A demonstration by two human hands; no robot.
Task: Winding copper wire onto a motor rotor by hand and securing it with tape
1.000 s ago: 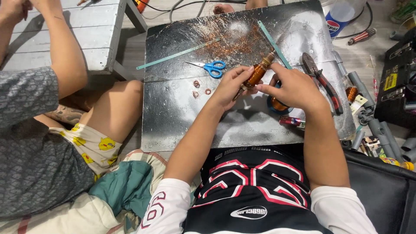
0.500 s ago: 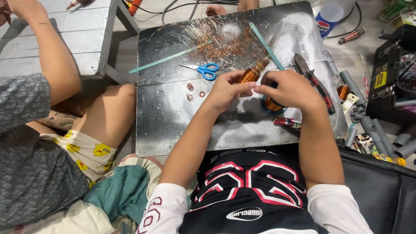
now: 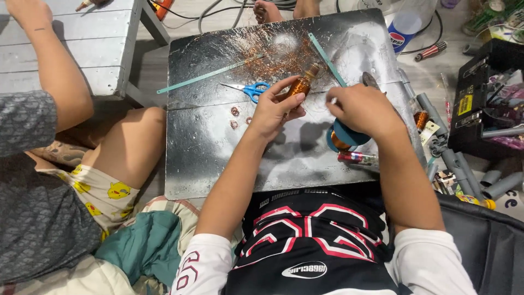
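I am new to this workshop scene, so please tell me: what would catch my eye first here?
First, the copper-wound coil held in the left hand above the middle of the shiny dark metal sheet, with the right hand close beside it. Next, the blue-handled scissors lying just left of the coil, and the copper wire scraps scattered at the sheet's far edge.

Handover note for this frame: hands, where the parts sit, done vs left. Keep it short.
Left hand: holds a copper wire coil above the metal sheet.
Right hand: closed close to the coil; what it pinches is too small to tell.
Under the right hand: blue spool, small red cylinder.
Nearby: blue scissors, small copper rings, two green strips.
Done: coil looks wound.
Left: cannot tell.
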